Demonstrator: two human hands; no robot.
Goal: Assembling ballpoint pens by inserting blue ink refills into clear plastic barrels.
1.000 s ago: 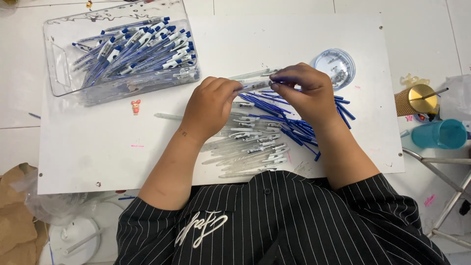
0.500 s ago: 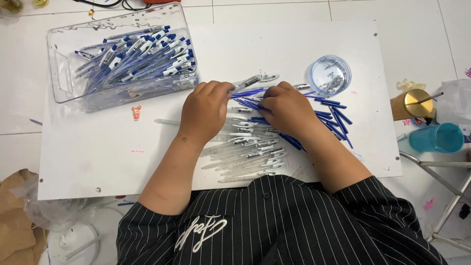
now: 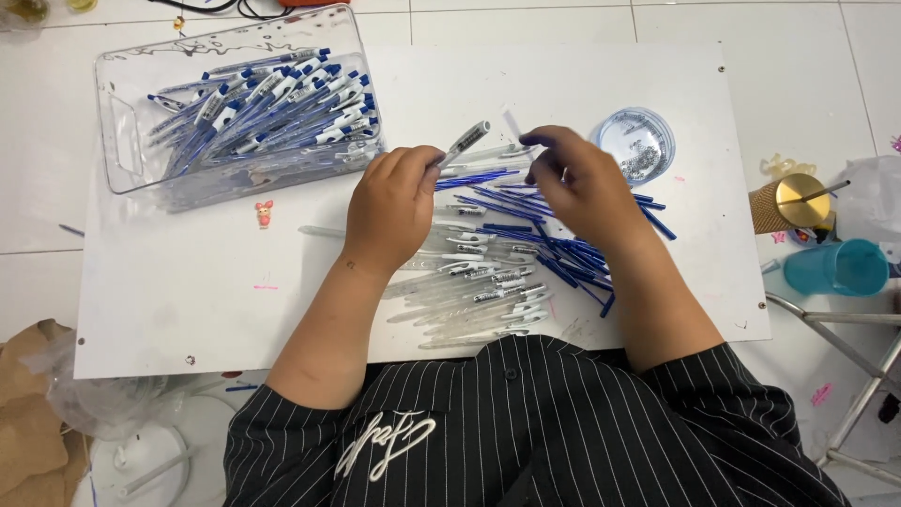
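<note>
My left hand [image 3: 394, 205] pinches a clear pen barrel [image 3: 466, 142] that tilts up toward the right. My right hand [image 3: 582, 183] is beside it, fingers curled on a thin blue refill [image 3: 537, 139] near the barrel's end. Below both hands lies a heap of clear pen barrels [image 3: 469, 296] and to the right a heap of blue refills [image 3: 563, 253] on a white board [image 3: 206, 291]. A clear plastic bin [image 3: 122, 155] at the upper left holds several assembled blue pens [image 3: 272, 108].
A small round clear dish [image 3: 638, 143] with tiny parts stands right of my right hand. A gold cup [image 3: 786, 202], a teal cup [image 3: 835, 268] and a metal stand [image 3: 845, 357] are off the board's right edge. A brown paper bag [image 3: 28, 422] lies lower left.
Both hands have lifted off the heaps. The left now holds a clear barrel tilted up, and the right has come up beside it with a blue refill.
</note>
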